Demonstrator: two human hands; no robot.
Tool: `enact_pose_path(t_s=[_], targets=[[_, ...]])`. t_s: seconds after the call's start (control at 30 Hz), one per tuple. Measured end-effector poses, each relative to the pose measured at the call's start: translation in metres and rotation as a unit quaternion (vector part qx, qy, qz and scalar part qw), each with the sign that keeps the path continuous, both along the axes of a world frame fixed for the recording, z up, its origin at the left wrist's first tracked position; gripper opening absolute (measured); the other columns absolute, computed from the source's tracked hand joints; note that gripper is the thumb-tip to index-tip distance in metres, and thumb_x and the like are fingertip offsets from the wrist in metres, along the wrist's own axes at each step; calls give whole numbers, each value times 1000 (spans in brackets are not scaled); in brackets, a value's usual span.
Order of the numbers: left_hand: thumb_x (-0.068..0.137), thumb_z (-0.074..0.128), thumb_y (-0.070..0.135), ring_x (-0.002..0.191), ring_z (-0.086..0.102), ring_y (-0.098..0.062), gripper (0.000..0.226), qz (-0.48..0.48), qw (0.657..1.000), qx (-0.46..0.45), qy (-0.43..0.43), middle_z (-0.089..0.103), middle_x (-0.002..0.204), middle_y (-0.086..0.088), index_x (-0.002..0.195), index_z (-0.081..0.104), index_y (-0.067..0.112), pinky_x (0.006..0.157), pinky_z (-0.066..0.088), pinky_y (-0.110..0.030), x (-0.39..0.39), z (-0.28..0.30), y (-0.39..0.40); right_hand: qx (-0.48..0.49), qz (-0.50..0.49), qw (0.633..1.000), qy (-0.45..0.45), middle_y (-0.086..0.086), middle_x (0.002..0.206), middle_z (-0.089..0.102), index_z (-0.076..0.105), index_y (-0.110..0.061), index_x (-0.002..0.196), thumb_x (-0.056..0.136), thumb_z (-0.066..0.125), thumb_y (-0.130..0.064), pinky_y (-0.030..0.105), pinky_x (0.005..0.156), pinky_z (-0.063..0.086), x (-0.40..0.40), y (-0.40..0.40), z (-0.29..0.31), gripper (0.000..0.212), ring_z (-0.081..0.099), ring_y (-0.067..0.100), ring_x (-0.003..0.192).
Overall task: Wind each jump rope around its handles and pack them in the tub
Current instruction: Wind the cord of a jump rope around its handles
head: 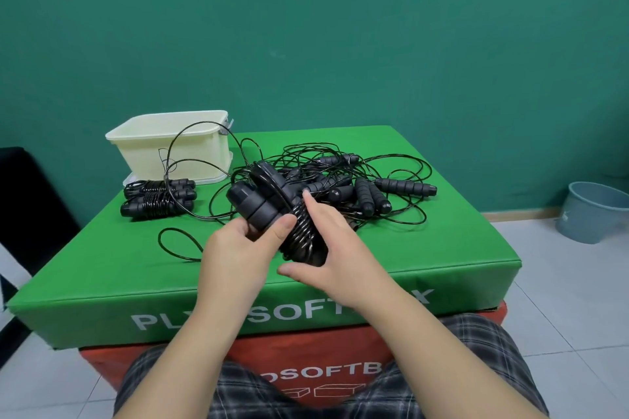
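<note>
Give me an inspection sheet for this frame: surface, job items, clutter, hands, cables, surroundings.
Surface: green foam box stacked on a red foam box.
Job's things: cream tub at far left, with what looks like its lid under it; its inside is not visible. Wound ropes lie in front of it. Tangled pile of unwound ropes at centre right. Held rope bundle partly wound.
Clutter: nothing seen.
Hands: left hand grips the handles; right hand holds the coils, index finger raised.
Cables: loose black cord loop trails over the near left.
Surroundings: green wall, tiled floor, grey-blue bin at right.
</note>
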State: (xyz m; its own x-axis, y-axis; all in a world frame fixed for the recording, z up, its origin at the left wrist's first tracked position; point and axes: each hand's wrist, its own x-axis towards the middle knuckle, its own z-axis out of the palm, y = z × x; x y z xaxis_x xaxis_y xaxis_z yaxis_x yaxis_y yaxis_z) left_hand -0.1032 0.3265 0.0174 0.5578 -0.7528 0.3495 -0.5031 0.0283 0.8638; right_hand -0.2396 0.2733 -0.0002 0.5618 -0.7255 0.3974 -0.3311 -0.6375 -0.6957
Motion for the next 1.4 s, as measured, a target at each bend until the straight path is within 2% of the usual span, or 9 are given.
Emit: enact_pose_path(t_s=[0.23, 0.33, 0.47, 0.57, 0.73, 0.87, 1.03, 1.27, 1.4], targets=[[77, 48, 58, 59, 48, -12, 32, -93, 993, -31, -67, 62, 78, 6, 78, 59, 28, 58, 36, -31, 0, -18, -5, 3, -78, 997, -15, -7, 126, 33, 13, -22, 153, 77, 77, -31, 11, 94, 32, -4, -1, -1, 100, 40, 3, 118], [84, 49, 50, 74, 52, -6, 30, -105, 987, -61, -109, 56, 79, 9, 81, 58, 22, 65, 38, -20, 4, -18, -7, 51, -77, 994, -59, -10, 125, 42, 22, -22, 152, 80, 74, -34, 3, 95, 26, -7, 0, 2, 90, 39, -4, 119], [90, 50, 36, 82, 53, -3, 20, -141, 975, -119, -123, 59, 83, 8, 89, 64, 22, 71, 39, -11, 9, -20, -7, 94, -77, 986, -117, -18, 133, 48, 36, -29, 145, 78, 65, -46, 17, 104, 32, -7, 1, 3, 74, 43, -6, 123], [93, 47, 25, 78, 53, -7, 16, -166, 968, -149, -119, 59, 82, 2, 88, 59, 35, 71, 40, -14, 6, -17, -5, 122, -70, 976, -164, -26, 104, 57, 46, -34, 134, 81, 61, -46, 22, 87, 47, -4, 3, 4, 56, 56, -10, 92], [94, 45, 24, 72, 51, 0, 23, -220, 960, -157, -78, 56, 88, 14, 103, 59, 39, 66, 38, -9, 6, -17, -5, 203, -26, 938, -279, 6, 100, 65, 53, -30, 117, 80, 56, -41, 27, 50, 50, -6, 3, 7, 39, 68, 25, 75], [85, 49, 46, 61, 45, -3, 12, -195, 974, -110, 22, 57, 83, 18, 92, 56, 54, 63, 38, -26, 6, -27, -10, 238, 8, 913, -331, 5, 92, 65, 53, -22, 112, 81, 55, -36, 25, 45, 47, -6, 3, 9, 34, 66, 21, 63], [87, 48, 50, 66, 48, 0, 16, -176, 981, -66, 41, 58, 83, 10, 98, 50, 38, 70, 38, -35, 5, -25, -14, 280, 49, 891, -354, 10, 83, 66, 54, -15, 108, 83, 52, -35, 24, 41, 44, -7, 5, 8, 32, 63, 26, 55], [80, 44, 48, 41, 30, -3, 37, -184, 976, -44, 108, 35, 46, 7, 74, 56, 13, 43, 25, -17, 3, -10, -2, 332, 65, 883, -327, 18, 87, 65, 59, -5, 107, 83, 50, -46, 28, 52, 49, -4, 4, 12, 48, 63, 29, 65], [83, 47, 43, 48, 42, -2, 35, -116, 988, -88, 52, 48, 54, 9, 54, 51, 24, 50, 31, -13, 4, -9, -2, 206, 3, 928, -309, -6, 95, 67, 64, -27, 104, 91, 54, -31, 30, 81, 49, -2, -2, 11, 17, 61, 8, 82]])
